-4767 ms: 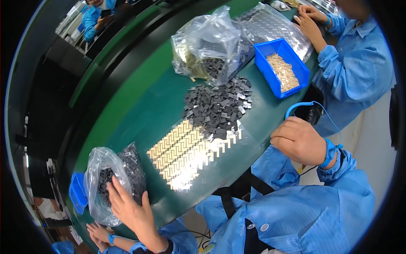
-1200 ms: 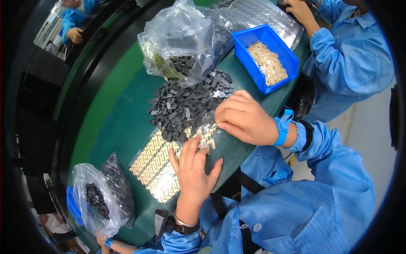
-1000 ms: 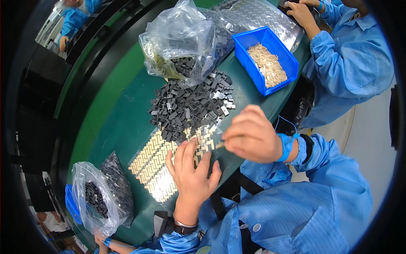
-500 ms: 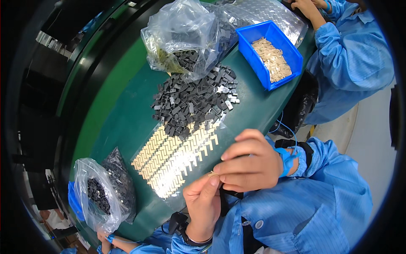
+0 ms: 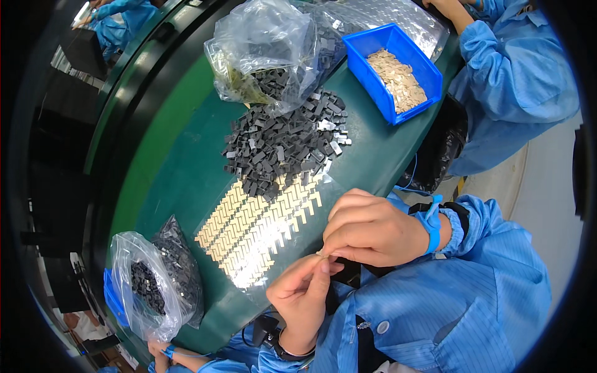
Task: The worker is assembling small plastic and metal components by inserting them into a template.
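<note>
My left hand [image 5: 303, 293] and my right hand [image 5: 372, 227] meet just off the near edge of the green table [image 5: 180, 161]. Their fingertips pinch a small tan piece [image 5: 321, 253] between them. In front of the hands, rows of tan pieces [image 5: 258, 227] lie on a clear sheet. Beyond those rows sits a heap of small dark grey parts [image 5: 283, 144]. My right wrist wears a blue strap [image 5: 431, 222] with a thin blue cord.
A blue bin [image 5: 373, 93] with tan pieces stands at the far right. A clear bag [image 5: 264, 50] of dark parts lies behind the heap; another bag [image 5: 149, 286] is at the near left. A co-worker's blue sleeve [image 5: 516, 74] is on the right.
Both hands have drawn back from the heap and rows toward my body. They now meet at the table's near edge with a small piece pinched between the fingertips.
</note>
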Motion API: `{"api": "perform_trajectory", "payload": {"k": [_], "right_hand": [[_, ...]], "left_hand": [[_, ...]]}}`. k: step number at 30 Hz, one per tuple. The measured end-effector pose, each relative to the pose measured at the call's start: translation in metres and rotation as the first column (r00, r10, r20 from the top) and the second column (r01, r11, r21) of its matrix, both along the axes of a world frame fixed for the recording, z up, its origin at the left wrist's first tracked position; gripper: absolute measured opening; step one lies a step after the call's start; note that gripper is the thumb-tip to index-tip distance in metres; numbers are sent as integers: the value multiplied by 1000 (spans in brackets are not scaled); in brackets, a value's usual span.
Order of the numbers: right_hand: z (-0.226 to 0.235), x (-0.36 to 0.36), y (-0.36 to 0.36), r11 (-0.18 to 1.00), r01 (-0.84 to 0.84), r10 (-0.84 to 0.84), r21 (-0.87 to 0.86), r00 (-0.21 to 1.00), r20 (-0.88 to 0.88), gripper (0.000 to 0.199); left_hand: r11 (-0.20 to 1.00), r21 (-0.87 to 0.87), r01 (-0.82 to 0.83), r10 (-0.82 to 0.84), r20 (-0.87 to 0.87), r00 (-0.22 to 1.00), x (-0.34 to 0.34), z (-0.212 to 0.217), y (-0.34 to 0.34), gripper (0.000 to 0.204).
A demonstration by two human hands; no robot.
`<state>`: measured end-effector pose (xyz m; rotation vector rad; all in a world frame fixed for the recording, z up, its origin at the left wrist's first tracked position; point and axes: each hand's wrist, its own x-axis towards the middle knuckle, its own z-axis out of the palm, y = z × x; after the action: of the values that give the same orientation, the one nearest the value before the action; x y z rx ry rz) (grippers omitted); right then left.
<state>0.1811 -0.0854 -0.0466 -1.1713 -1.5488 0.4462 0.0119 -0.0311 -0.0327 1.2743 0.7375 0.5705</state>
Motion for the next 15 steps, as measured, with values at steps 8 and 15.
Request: {"api": "perform_trajectory", "payload": {"k": [8, 15], "right_hand": [[7, 4, -1, 999, 2, 6, -38, 980, 200, 9], [6, 5, 2, 998, -41, 46, -37, 985, 165, 10]], "left_hand": [[902, 429, 41, 18, -133, 991, -1, -4, 3, 11], [856, 512, 72, 12, -160, 987, 1, -3, 4, 9]]}}
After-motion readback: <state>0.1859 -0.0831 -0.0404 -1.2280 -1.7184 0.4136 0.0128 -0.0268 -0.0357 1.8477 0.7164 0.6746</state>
